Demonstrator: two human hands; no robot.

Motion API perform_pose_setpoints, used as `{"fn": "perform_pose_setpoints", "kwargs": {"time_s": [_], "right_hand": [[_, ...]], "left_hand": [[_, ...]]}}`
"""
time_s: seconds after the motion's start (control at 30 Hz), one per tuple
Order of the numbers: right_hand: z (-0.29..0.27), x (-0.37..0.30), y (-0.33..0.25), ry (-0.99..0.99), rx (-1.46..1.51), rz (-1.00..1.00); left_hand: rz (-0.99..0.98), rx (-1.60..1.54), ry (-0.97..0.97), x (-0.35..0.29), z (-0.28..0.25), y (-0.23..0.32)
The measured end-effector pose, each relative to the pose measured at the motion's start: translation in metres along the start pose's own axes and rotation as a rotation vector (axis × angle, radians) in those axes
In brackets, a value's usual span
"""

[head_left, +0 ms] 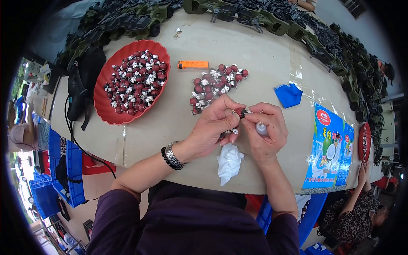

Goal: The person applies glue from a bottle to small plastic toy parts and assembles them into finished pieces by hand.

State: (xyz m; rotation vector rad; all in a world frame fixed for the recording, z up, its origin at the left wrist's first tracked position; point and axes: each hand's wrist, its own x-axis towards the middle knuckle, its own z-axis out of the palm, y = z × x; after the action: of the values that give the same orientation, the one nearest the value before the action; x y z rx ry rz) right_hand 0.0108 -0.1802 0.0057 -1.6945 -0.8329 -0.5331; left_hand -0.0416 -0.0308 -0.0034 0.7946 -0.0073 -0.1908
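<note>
My left hand [206, 129] is closed, its thumb and forefinger pinching a small dark red ball-shaped piece [239, 111] with a black end. More pieces with white parts show under its curled fingers. At the black end, the thumb and forefinger of my right hand [272, 131] meet the piece. A small white bottle with a narrow tip [261, 127] is tucked in that same hand. Just beyond my hands lies a loose cluster of red-and-white pieces [208, 87]. Below them on the table rests a crumpled white tissue [230, 163].
A red scalloped tray [99, 100] full of such pieces stands left. Nearby lie an orange stick-shaped object [193, 65], a blue cloth [289, 94] and a blue printed sheet [325, 148]. Green toy vehicles [131, 25] line the far edge. At right, another person's hands [363, 173] touch a red tray [364, 142].
</note>
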Motion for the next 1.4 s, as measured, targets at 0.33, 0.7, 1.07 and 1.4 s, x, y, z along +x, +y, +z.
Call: {"fn": "perform_pose_setpoints", "kwargs": {"time_s": [0.33,0.7,1.07,1.4], "right_hand": [[-0.0017,-0.0017,-0.0005,0.013,0.029,0.046],[-0.0029,-0.0014,-0.0029,0.015,0.051,0.029],[-0.0018,-0.0016,-0.002,0.019,0.092,0.041],[-0.0041,-0.0019,0.0001,0.013,0.131,0.041]], "left_hand": [[0.033,0.01,-0.077,0.0008,-0.0056,0.0024],[0.21,0.219,-0.012,-0.0021,0.0017,0.0016],[0.336,0.491,0.067,-0.0048,0.0036,0.0012],[0.434,0.626,0.062,-0.006,0.0032,0.0004]]}}
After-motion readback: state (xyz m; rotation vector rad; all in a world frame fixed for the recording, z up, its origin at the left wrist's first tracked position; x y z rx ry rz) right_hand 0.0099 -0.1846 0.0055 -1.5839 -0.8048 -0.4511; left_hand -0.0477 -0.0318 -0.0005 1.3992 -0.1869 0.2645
